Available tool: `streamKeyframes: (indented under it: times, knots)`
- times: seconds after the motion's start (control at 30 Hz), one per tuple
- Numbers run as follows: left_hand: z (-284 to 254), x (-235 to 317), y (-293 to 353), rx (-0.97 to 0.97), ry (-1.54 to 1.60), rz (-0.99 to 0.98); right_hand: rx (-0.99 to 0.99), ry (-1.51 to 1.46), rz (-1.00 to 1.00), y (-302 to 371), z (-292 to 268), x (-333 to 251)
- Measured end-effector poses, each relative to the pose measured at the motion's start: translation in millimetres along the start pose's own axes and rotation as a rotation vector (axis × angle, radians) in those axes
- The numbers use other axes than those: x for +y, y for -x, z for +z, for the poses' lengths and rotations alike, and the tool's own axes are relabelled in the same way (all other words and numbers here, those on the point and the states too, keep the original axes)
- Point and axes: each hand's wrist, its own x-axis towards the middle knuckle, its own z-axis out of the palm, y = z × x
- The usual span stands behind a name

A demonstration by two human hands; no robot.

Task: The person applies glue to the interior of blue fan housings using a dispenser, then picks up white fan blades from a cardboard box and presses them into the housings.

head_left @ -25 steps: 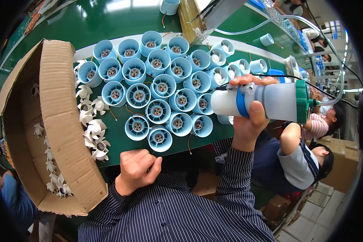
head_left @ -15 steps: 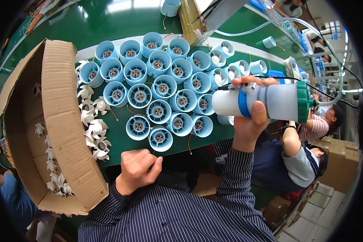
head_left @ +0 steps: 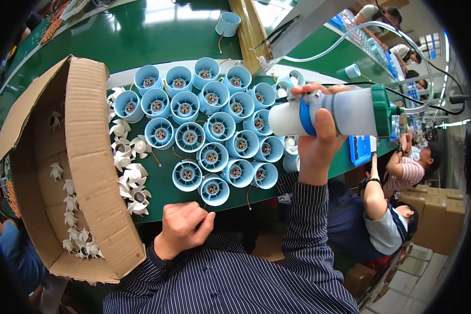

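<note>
My right hand point(head_left: 319, 144) is wrapped round a large translucent dispensing cartridge point(head_left: 353, 114) with a blue band and green cap, held nearly level above the right side of the housings. A clear hose point(head_left: 421, 108) runs from its capped end. My left hand point(head_left: 184, 229) is curled into a fist at the table's near edge, just below the housings; nothing shows in it. Several light blue cylindrical fan housings point(head_left: 190, 137) stand in close rows on the green table, with spoked centres facing up. White fan impellers point(head_left: 133, 175) lie along their left side.
At the left, a tilted open cardboard box point(head_left: 91, 157) has more white impellers inside. A blue tray point(head_left: 360, 150) lies at the right, beyond the cartridge. One housing point(head_left: 228, 24) stands apart at the back beside a tape-covered post point(head_left: 250, 36). Co-workers point(head_left: 387, 222) sit along the right.
The view has shifted, so the housings and box appear lower and a little to the right. The cartridge, still in my right hand, appears slightly up and left. My left hand stays closed.
</note>
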Motion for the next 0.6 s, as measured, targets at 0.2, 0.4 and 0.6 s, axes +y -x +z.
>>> streamKeyframes:
  times: [0.2, 0.4, 0.6]
  knots:
    - [-1.9, -0.5, -0.3, -0.013, 0.014, -0.016, -0.008, -0.010, 0.004, -3.5, -0.5, 10.6]
    - [-2.2, -0.7, 0.2, -0.024, 0.011, -0.017, 0.014, -0.037, 0.006, -2.5, -1.8, 12.6]
    - [-1.0, -0.8, 1.0, -0.018, 0.004, -0.015, 0.018, -0.032, 0.003, -1.4, -3.5, 13.0]
